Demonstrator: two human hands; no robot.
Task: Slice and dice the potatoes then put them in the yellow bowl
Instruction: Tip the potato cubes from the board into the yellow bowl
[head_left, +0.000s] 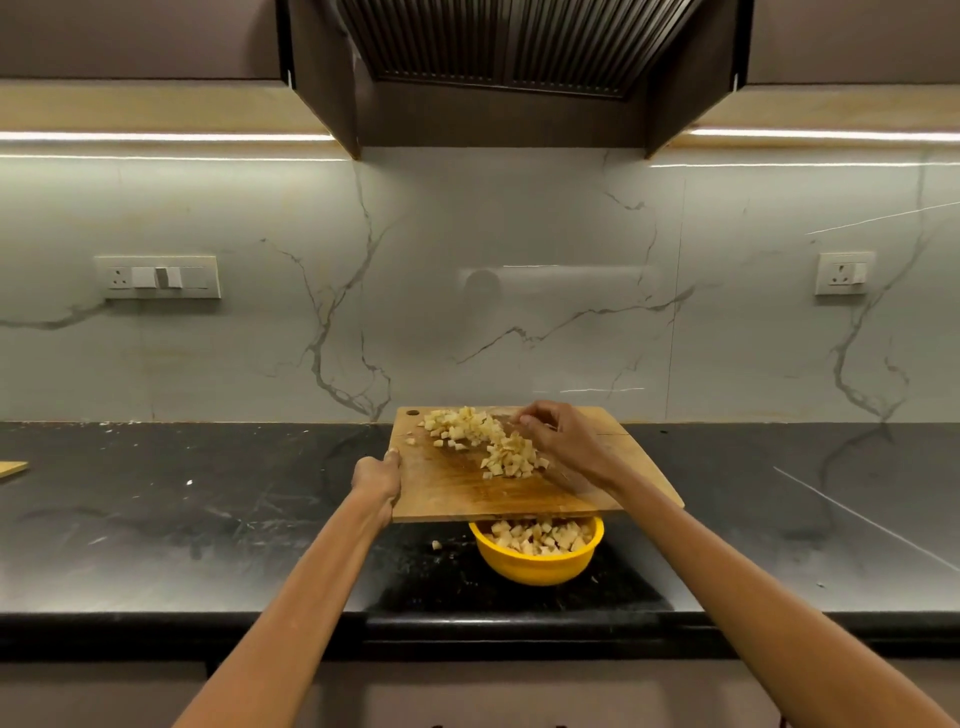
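My left hand (378, 480) grips the left edge of a wooden cutting board (452, 493), which is lifted and tilted over the yellow bowl (535, 566). Diced potato pieces (483, 439) lie in a pile across the board's upper half. My right hand (561, 441) rests on the board with curved fingers against the right side of the pile. The bowl sits on the black counter under the board's near edge and holds several potato cubes (540, 535). One loose cube (436, 544) lies on the counter left of the bowl.
The black stone counter (182, 519) stretches left and right, with its front edge near me. A piece of another wooden board (11, 469) shows at the far left. A marble backsplash with wall sockets (158, 277) rises behind, and a hood hangs overhead.
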